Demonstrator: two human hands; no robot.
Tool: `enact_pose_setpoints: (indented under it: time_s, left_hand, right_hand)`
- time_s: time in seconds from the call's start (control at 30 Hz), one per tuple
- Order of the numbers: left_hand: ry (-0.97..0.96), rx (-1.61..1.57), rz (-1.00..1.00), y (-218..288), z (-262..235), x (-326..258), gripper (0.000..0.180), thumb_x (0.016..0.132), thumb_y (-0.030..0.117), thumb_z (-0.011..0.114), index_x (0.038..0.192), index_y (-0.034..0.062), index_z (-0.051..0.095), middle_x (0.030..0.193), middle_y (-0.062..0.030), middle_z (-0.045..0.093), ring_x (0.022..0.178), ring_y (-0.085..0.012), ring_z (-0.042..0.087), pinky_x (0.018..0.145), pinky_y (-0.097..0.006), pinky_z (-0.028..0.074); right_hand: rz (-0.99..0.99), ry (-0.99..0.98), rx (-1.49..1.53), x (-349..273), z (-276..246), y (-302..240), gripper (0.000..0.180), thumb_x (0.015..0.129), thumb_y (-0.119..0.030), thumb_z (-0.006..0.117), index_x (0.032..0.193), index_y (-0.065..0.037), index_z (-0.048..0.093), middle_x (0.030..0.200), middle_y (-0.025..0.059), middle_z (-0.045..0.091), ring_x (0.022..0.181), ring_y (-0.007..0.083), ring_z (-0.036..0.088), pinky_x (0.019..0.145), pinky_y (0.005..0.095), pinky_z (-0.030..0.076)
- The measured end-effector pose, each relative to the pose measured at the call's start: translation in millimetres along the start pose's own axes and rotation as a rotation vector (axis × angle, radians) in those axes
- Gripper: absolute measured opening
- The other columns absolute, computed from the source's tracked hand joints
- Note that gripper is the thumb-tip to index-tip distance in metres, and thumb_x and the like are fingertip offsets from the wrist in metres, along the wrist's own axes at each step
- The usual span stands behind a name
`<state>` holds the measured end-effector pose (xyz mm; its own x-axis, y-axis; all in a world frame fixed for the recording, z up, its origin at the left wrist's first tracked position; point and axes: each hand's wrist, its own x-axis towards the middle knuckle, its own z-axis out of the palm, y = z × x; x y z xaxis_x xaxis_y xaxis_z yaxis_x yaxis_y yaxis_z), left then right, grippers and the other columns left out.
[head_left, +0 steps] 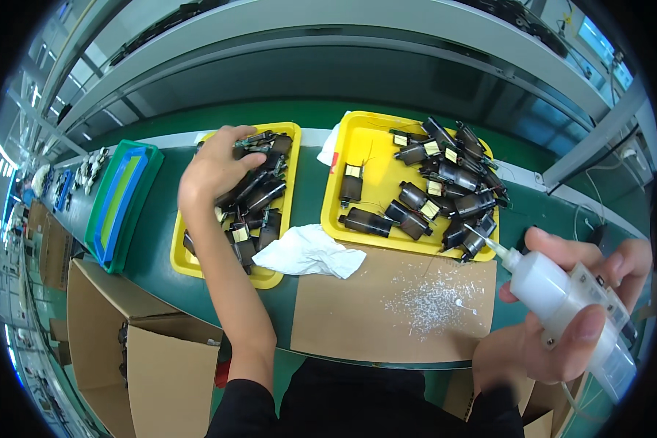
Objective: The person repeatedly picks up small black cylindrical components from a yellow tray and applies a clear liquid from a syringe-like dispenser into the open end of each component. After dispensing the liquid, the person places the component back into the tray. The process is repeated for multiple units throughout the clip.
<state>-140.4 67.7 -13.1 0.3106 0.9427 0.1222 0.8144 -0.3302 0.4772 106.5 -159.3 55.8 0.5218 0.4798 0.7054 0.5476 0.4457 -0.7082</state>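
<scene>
My right hand (pixel 569 306) is closed around a white dispensing syringe (pixel 544 288) with a thin nozzle, set in a clear holder. The tip points up and left, at the near right corner of a yellow tray (pixel 327 212) filled with black cylindrical parts (pixel 456 175). My left hand (pixel 223 164) reaches into a second yellow tray (pixel 290 212), over similar black cylindrical parts (pixel 259 193) with pale yellow labels. Its thumb and fingers are apart, with dark parts between and below them; whether they touch one is unclear.
A crumpled white cloth (pixel 310 252) lies between the left tray and a cardboard sheet (pixel 328 321) scattered with white bits (pixel 431 303). Green and blue bins (pixel 124 208) stand at the left. An open cardboard box (pixel 171 379) is below the bench edge. A metal frame (pixel 358 36) crosses the back.
</scene>
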Motion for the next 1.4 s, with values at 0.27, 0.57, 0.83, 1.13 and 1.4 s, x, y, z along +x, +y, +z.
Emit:
enact_pose_setpoints:
  time_s: [0.27, 0.57, 0.83, 1.13, 1.4]
  left_hand:
    - [-0.183, 0.225, 0.067, 97.7, 117.1, 10.6, 0.037, 0.069, 0.026, 0.073, 0.090, -0.0018, 0.062, 0.089, -0.0214, 0.063, 0.088, -0.0374, 0.060, 0.079, -0.040, 0.048]
    - [-0.216, -0.102, 0.213, 102.3, 115.8, 20.6, 0.029, 0.076, 0.009, 0.055, 0.102, -0.0027, 0.051, 0.086, -0.0187, 0.062, 0.083, -0.0330, 0.061, 0.076, -0.037, 0.048]
    - [-0.689, -1.493, 0.546, 151.5, 58.0, -21.8, 0.066, 0.090, 0.042, 0.046, 0.132, -0.0040, 0.027, 0.085, -0.0081, 0.050, 0.074, -0.0163, 0.054, 0.044, -0.023, 0.046]
    - [-0.840, -1.661, 0.666, 156.4, 57.2, -31.3, 0.078, 0.084, 0.050, 0.053, 0.126, -0.0129, 0.033, 0.093, -0.0193, 0.054, 0.081, -0.0227, 0.055, 0.059, -0.031, 0.048]
    - [-0.729, -1.619, 0.607, 153.6, 61.4, -36.0, 0.091, 0.078, 0.056, 0.059, 0.123, -0.0189, 0.036, 0.086, -0.0146, 0.055, 0.076, -0.0163, 0.053, 0.053, -0.024, 0.042]
  right_hand:
    - [-0.002, -0.140, -0.035, 8.9, -15.5, 1.4, 0.042, 0.081, -0.034, 0.053, 0.093, -0.003, 0.027, 0.080, 0.0257, 0.062, 0.043, 0.0180, 0.054, 0.043, 0.0242, 0.049]
    - [0.100, -0.105, -0.085, 9.3, -15.6, -5.2, 0.041, 0.080, -0.036, 0.054, 0.089, -0.001, 0.033, 0.077, 0.0211, 0.063, 0.047, 0.0158, 0.052, 0.048, 0.0212, 0.046]
    - [0.105, -0.056, -0.042, 11.2, -10.5, 2.4, 0.043, 0.079, -0.038, 0.055, 0.089, -0.002, 0.032, 0.076, 0.0204, 0.063, 0.049, 0.0158, 0.053, 0.050, 0.0216, 0.047]
    - [0.124, -0.052, -0.026, 8.4, -4.4, 3.9, 0.045, 0.078, -0.040, 0.056, 0.088, -0.003, 0.032, 0.075, 0.0197, 0.064, 0.050, 0.0158, 0.054, 0.052, 0.0221, 0.047]
    - [0.143, -0.053, -0.017, 8.0, -0.2, 8.2, 0.046, 0.077, -0.042, 0.057, 0.088, -0.005, 0.031, 0.074, 0.0190, 0.064, 0.052, 0.0159, 0.056, 0.054, 0.0225, 0.048]
